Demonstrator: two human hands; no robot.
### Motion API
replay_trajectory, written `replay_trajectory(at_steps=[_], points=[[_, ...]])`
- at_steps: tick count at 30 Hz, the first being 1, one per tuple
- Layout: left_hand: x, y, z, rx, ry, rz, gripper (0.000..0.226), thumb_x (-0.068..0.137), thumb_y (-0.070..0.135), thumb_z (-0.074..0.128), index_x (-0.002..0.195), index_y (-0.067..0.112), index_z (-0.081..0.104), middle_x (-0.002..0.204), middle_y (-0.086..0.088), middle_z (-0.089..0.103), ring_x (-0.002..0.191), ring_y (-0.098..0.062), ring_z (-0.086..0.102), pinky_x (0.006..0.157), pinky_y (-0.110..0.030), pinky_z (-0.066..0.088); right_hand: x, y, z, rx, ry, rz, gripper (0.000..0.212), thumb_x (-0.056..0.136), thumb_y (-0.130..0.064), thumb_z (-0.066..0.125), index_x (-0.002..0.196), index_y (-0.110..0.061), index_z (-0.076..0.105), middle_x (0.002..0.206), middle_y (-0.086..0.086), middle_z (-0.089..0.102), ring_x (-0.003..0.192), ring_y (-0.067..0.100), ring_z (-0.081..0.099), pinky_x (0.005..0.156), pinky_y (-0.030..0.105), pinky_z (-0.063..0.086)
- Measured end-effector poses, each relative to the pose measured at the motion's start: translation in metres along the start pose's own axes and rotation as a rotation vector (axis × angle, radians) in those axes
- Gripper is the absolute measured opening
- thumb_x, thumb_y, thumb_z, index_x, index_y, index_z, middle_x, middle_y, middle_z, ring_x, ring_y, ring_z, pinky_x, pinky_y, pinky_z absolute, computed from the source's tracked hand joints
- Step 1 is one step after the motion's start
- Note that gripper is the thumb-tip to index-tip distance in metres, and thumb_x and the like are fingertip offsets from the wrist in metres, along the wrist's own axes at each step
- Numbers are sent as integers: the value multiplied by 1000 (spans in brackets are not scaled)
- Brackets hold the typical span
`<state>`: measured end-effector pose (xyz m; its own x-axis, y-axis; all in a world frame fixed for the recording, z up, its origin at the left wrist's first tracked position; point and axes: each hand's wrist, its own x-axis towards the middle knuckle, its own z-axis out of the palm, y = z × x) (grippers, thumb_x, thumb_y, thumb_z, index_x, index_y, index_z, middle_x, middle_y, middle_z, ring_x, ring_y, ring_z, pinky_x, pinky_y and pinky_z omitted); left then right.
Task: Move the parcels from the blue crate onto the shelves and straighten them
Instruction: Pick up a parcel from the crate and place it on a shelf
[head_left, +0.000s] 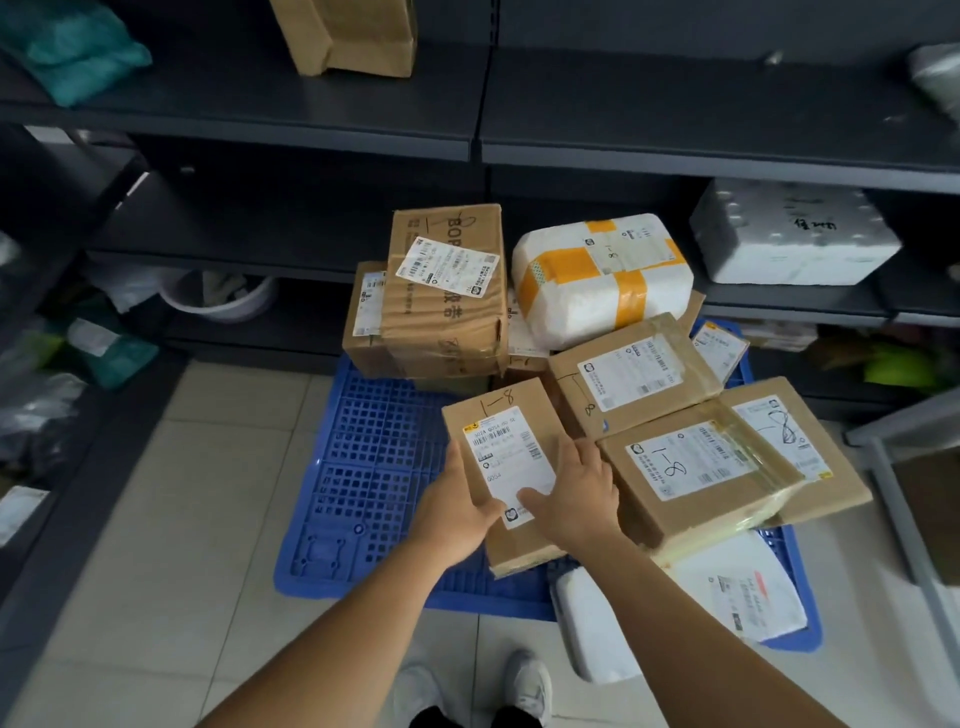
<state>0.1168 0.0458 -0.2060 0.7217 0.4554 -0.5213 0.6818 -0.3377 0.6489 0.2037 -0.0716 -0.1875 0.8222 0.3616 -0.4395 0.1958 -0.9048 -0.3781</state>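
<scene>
a: you've got both hands on the small box (506, 470) now, the one marked 1-8 with the white label. left hand (457, 512) has its palm along the box's left edge, fingers out of sight beneath it. right hand (574, 496) lies over the right side, fingers (584, 452) straight and close together along that edge, thumb flat across the bottom of the label.

b: where does the box sit?

a: over the blue crate (374, 467), front middle, tilted up toward you, leaning by the taped box (696, 473) on its right. more boxes are heaped behind it, and a white parcel (602, 280) with yellow tape.

b: and which way does it run?

a: long axis goes away from you, toward the shelves (727, 119), leaning a touch left. your hands sit on the two long sides near the close end, so you clamp across the short width. that looks right to me.

b: which hand matters more?

a: i'd say the right. it is squeezed between this box and the taped box, so lift straight up before you swing. the shelf space lies ahead and above; the left bay looks the barer one.

b: risk?

a: dragging the taped box along, i reckon.
</scene>
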Motion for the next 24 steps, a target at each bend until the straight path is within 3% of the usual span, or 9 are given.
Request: replay_trajectory(at_steps=[5, 13, 17, 24], points=[[-10, -33, -26, -20, 148, -30, 82, 81, 29, 73, 144, 28, 21, 127, 7, 61, 107, -15, 63, 78, -30, 53, -16, -32, 21, 139, 4, -114, 83, 85, -33, 68, 150, -18, 17, 146, 2, 24, 133, 22, 27, 110, 40, 35], [-15, -85, -50, 23, 217, -111, 74, 80, 20, 74, 137, 27, 27, 125, 3, 61, 103, -16, 64, 56, -15, 44, -26, -63, 71, 167, -173, -161, 81, 88, -28, 65, 151, -16, 15, 149, 1, 20, 132, 22, 33, 105, 38, 42], [-13, -103, -52, 29, 230, -132, 67, 79, 14, 75, 133, 23, 35, 128, 1, 58, 112, -19, 60, 64, -17, 45, -24, -67, 92, 160, -220, -159, 77, 88, -27, 64, 148, -14, 19, 148, 0, 21, 132, 21, 35, 104, 37, 42], [-1, -120, -52, -20, 207, -125, 80, 77, 10, 76, 140, 26, 30, 132, 4, 52, 122, -20, 52, 85, -31, 48, -10, -68, 118, 159, -245, -166, 70, 88, -27, 64, 144, -12, 25, 147, 1, 26, 127, 21, 40, 98, 35, 46]])
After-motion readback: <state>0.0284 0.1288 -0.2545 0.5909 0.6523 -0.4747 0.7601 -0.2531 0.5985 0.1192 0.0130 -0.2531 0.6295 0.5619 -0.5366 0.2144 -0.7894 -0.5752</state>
